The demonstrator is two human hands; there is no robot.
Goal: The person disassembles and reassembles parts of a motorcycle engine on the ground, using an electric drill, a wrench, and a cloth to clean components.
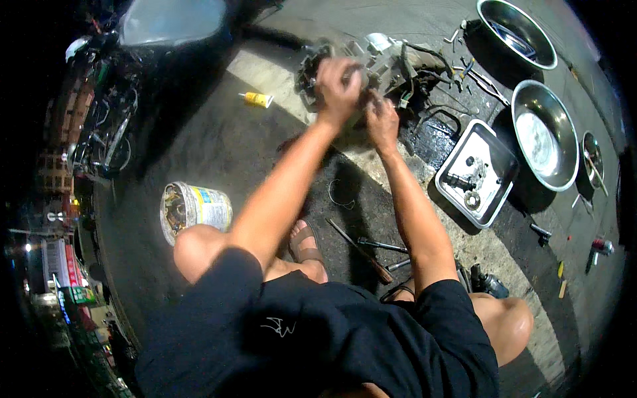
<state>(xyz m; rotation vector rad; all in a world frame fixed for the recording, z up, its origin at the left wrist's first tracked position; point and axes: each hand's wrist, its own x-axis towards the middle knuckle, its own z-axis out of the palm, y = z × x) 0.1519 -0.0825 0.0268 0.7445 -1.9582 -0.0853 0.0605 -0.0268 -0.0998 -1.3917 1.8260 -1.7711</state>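
A metal engine point(386, 65) with wires and hoses lies on the ground ahead of me. My left hand point(338, 87) is over its left part, with the fingers bent and smeared by motion, so whether they grip anything is unclear. Close beside it, my right hand point(382, 118) is at the engine's near side. Its fingers are pressed together around something small that I cannot make out. Left of the engine, a yellow tube point(257, 99) lies on the dark ground.
At right stand a tray point(441, 182) of metal parts, two steel basins point(519, 136) point(483, 8) and a small bowl point(592, 136). A bucket point(211, 211) is by my left knee. Long tools point(358, 249) lie between my feet, a power tool point(492, 285) by my right knee.
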